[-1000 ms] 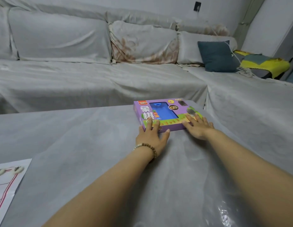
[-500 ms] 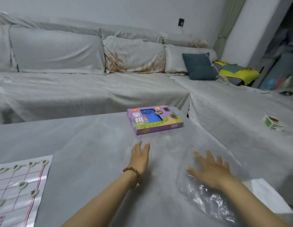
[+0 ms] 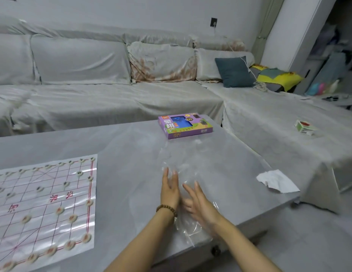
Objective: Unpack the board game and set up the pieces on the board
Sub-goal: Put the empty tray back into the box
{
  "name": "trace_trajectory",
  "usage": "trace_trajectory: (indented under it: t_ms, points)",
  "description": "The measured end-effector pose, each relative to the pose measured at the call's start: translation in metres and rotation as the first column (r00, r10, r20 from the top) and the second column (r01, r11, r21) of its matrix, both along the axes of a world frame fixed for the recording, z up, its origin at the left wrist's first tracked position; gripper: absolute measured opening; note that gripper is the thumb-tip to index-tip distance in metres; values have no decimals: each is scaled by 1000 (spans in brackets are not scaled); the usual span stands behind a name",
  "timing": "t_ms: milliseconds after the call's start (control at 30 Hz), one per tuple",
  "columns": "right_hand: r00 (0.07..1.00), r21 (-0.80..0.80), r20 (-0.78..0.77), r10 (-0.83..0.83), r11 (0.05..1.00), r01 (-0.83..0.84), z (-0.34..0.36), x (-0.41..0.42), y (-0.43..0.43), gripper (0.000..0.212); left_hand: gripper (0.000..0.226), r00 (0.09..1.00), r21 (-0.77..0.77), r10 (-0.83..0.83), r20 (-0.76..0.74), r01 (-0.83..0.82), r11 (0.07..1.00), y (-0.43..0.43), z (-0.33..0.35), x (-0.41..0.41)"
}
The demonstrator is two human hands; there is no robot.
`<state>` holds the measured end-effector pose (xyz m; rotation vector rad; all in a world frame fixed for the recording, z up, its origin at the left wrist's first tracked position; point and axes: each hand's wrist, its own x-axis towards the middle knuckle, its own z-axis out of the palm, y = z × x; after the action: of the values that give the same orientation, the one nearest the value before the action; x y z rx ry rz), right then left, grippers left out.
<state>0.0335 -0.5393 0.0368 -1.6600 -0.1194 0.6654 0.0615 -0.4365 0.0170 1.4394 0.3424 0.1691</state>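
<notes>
A sheet-draped corner sofa [image 3: 112, 99] is recorded along the far and right sides, with a dark blue cushion [image 3: 235, 72] propped in its corner. In front of it a grey-covered worktop [image 3: 122, 173] is noted. A glossy board sheet [image 3: 43, 203], ruled in red lines, is laid flat on the left part of the worktop. A crumpled clear plastic film [image 3: 190, 230] is spread near the front right edge. The purple game box [image 3: 186, 126] is placed flat at the far edge of the worktop, well apart from the board sheet. A torn white paper [image 3: 277, 182] is seen at the right edge. The left hand [image 3: 169, 190] and right hand [image 3: 198, 203] are held side by side over the film, fingers straight and released, nothing grasped; contact with the film cannot be confirmed. A small green-and-white carton [image 3: 304, 127] is seen on the sofa seat. Round pale pieces [image 3: 59, 210] are set on the board's line crossings. A beaded bracelet [image 3: 167, 209] is worn on the left wrist.
</notes>
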Motion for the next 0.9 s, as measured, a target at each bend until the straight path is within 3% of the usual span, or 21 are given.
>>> trace_trajectory:
  t_ms: [100, 167, 233, 300, 333, 367, 433, 500, 600, 700, 767, 833, 900]
  points:
    - [997, 19, 50, 50, 999, -51, 11, -20, 5, 59, 21, 999, 103, 10, 38, -14, 995, 6, 1, -13]
    - [989, 12, 140, 41, 999, -43, 19, -29, 8, 42, 33, 996, 147, 58, 68, -68, 987, 11, 5, -17]
    - [932, -31, 363, -9, 999, 22, 17, -34, 5, 33, 45, 986, 158, 155, 61, -163, 974, 23, 12, -17]
    - [698, -94, 707, -117, 962, 256, 9, -34, 0, 33, 50, 952, 125, 301, 51, -305, 944, 38, 23, -13]
    - [560, -59, 811, -169, 929, 366, 4, -33, -1, 40, 52, 923, 71, 382, 46, -385, 920, 47, 27, -11]
    - [505, -15, 835, -221, 907, 421, 4, -35, 1, 51, 53, 903, -34, 428, 29, -427, 903, 53, 33, -10]
    - [673, 89, 659, -335, 924, 373, 10, -44, 18, 78, 53, 871, -255, 491, 11, -473, 844, 59, 42, -9]
    - [811, 222, 463, -357, 933, 284, 13, -50, 36, 94, 46, 874, -275, 482, 53, -452, 849, 54, 47, -13]
    - [789, 362, 459, -408, 897, 253, 22, -45, 53, 89, 17, 929, -119, 292, 227, -271, 955, 36, 51, -29]
    - [754, 420, 444, -484, 856, 302, 35, -38, 58, 58, 44, 951, 5, 47, 306, -51, 999, 17, 44, -43]
    - [757, 431, 404, -513, 837, 337, 40, -34, 61, 49, 48, 947, -134, -14, 321, 60, 989, 10, 50, -52]
    - [741, 479, 356, -570, 792, 379, 40, -29, 63, 44, 73, 958, -320, -54, 283, 147, 936, 6, 55, -53]
    - [747, 513, 296, -595, 759, 402, 44, -26, 64, 37, 92, 958, -351, -79, 276, 177, 919, 3, 57, -53]
